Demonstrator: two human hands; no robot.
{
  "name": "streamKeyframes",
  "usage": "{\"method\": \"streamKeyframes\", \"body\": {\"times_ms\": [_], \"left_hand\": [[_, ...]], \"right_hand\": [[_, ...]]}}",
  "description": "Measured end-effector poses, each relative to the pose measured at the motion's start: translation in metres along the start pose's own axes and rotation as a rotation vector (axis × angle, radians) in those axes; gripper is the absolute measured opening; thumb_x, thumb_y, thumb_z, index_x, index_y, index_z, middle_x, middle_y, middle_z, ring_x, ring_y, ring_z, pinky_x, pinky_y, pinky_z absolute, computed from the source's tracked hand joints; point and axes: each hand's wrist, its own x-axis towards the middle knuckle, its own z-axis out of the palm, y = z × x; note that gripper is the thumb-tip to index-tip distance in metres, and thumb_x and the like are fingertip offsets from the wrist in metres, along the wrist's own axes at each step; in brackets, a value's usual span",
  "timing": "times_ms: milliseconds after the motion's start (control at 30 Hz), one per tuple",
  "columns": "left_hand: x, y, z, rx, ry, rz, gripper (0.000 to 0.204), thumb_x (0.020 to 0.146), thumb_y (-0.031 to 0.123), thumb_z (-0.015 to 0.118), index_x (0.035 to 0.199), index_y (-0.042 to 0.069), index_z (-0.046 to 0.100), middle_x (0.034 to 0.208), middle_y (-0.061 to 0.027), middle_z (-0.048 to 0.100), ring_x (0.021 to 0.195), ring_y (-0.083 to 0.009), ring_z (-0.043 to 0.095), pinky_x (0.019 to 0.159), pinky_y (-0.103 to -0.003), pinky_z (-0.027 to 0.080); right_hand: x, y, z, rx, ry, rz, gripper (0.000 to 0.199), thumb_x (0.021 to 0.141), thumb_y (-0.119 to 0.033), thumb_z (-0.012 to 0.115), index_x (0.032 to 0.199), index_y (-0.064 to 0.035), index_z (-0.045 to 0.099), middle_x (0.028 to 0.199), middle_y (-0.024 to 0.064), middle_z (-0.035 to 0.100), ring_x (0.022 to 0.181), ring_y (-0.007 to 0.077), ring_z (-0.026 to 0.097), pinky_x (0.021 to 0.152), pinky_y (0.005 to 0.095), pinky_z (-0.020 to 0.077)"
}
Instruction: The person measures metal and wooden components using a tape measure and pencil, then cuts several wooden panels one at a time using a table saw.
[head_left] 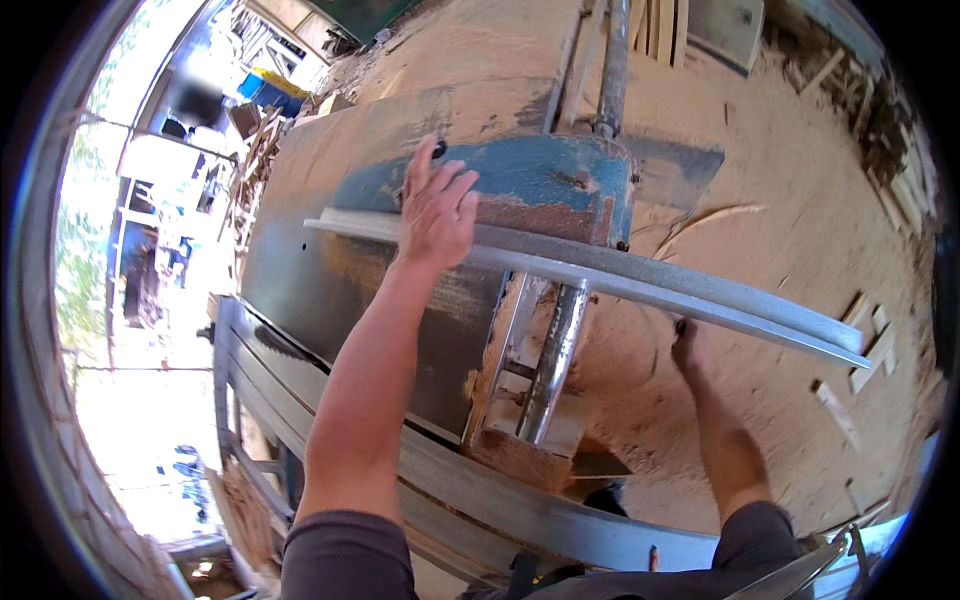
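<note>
A long grey metal saw fence point(660, 272) lies across the saw table point(330, 280), its right end reaching out past the table edge. My left hand point(437, 215) rests over the fence with fingers stretched forward onto the worn blue bracket point(540, 165). A small black knob point(439, 148) sits by its fingertips. Lower right, beyond the table edge, my right hand point(688, 345) is closed just below the fence. Something dark and knob-like point(683, 327) shows at the top of that fist; the rest of it is hidden. A shiny round bar point(553, 365) runs underneath the fence.
A toothed dark saw blade point(285, 342) rises from the table left of my left forearm. Along the near side runs a grey metal rail point(560, 520). Sawdust covers the ground point(780, 270), with wood offcuts point(838, 412) at right and a scrap pile point(258, 165) at far left.
</note>
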Motion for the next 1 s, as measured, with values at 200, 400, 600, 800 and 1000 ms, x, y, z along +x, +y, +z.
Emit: {"method": "streamKeyframes", "body": {"times_ms": [200, 400, 600, 800, 1000], "left_hand": [[-0.030, 0.042, -0.012, -0.077, 0.247, -0.286, 0.038, 0.093, 0.017, 0.063, 0.128, 0.003, 0.060, 0.144, -0.0203, 0.050, 0.146, -0.0459, 0.029, 0.121, -0.057, 0.023], [-0.253, 0.226, -0.092, -0.835, -0.062, -0.148, 0.038, 0.084, 0.014, 0.072, 0.121, 0.007, 0.062, 0.143, -0.0220, 0.048, 0.139, -0.0435, 0.040, 0.113, -0.056, 0.034], [-0.425, 0.269, -0.168, -0.925, -0.474, -0.045, 0.034, 0.083, 0.029, 0.077, 0.111, 0.012, 0.067, 0.153, -0.0179, 0.043, 0.143, -0.0398, 0.036, 0.113, -0.054, 0.037], [-0.469, 0.274, -0.141, -0.744, -0.272, 0.152, 0.019, 0.093, 0.024, 0.061, 0.104, 0.008, 0.066, 0.140, -0.0169, 0.051, 0.129, -0.0319, 0.048, 0.102, -0.041, 0.047], [-0.474, 0.260, -0.143, -0.927, -0.241, 0.086, 0.018, 0.093, 0.019, 0.054, 0.100, 0.005, 0.064, 0.126, -0.0158, 0.055, 0.114, -0.0300, 0.053, 0.090, -0.040, 0.048]], "right_hand": [[-0.160, -0.060, -0.077, -0.083, -0.043, -0.198, 0.015, 0.083, 0.003, 0.058, 0.093, -0.0034, 0.067, 0.091, 0.0237, 0.068, 0.090, 0.0446, 0.066, 0.075, 0.0492, 0.0524], [-0.183, -0.205, -0.160, -0.024, 0.158, -0.465, 0.028, 0.075, 0.010, 0.058, 0.098, -0.0010, 0.069, 0.094, 0.0217, 0.069, 0.094, 0.0423, 0.065, 0.081, 0.0466, 0.0521], [-0.055, -0.368, -0.130, -0.295, 0.350, -0.718, 0.034, 0.079, 0.000, 0.058, 0.109, -0.0059, 0.072, 0.108, 0.0184, 0.069, 0.108, 0.0389, 0.062, 0.094, 0.0480, 0.0485], [-0.015, -0.427, -0.079, -0.232, 0.140, -0.777, 0.042, 0.077, -0.001, 0.053, 0.114, -0.0042, 0.074, 0.118, 0.0209, 0.070, 0.116, 0.0392, 0.062, 0.102, 0.0444, 0.0472], [-0.175, -0.391, -0.032, -0.159, 0.074, -0.756, 0.037, 0.079, -0.001, 0.056, 0.113, -0.0017, 0.071, 0.118, 0.0229, 0.068, 0.113, 0.0398, 0.063, 0.101, 0.0444, 0.0480]]}}
